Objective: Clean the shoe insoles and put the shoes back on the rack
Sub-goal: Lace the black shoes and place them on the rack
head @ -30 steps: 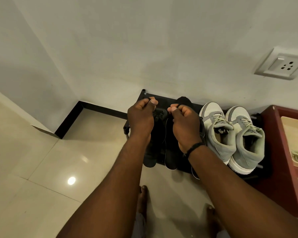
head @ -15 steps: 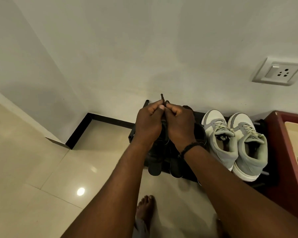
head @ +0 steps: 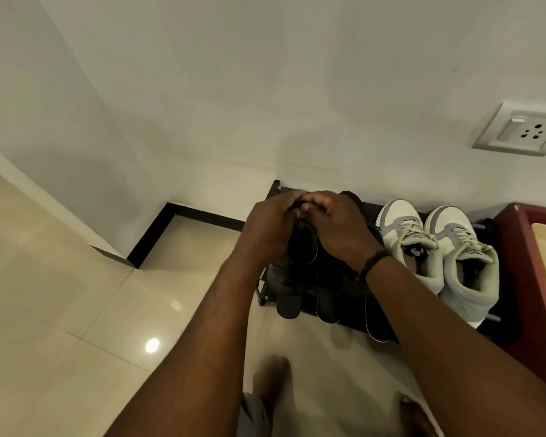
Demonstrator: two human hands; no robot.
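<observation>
Head view: both hands meet above the left end of a low black metal shoe rack [head: 498, 318] that stands against the white wall. The left hand [head: 270, 230] and the right hand [head: 338, 228] touch at the fingertips, their fingers curled inward over the top of a pair of dark black shoes [head: 300, 279]. The fingers seem to pinch something small between them, perhaps a lace, but the hands hide it and I cannot tell what they grasp. The black shoes stand on the rack's left end, heels toward its front edge, with pale-edged insoles or soles showing just beside them toward the middle of the rack. A black braided band [head: 374, 263] circles the right wrist. On the rack's right end sits a pair of grey and off-white lace-up sneakers [head: 438, 257], side by side and touching, toes toward the wall. Just beside the rack's right end stands a dark red cabinet [head: 524, 279]. A white wall socket plate [head: 522, 129] is mounted on the wall above. Bare feet [head: 270, 380] stand on the glossy beige tiled floor [head: 76, 294] before the rack's front edge.
</observation>
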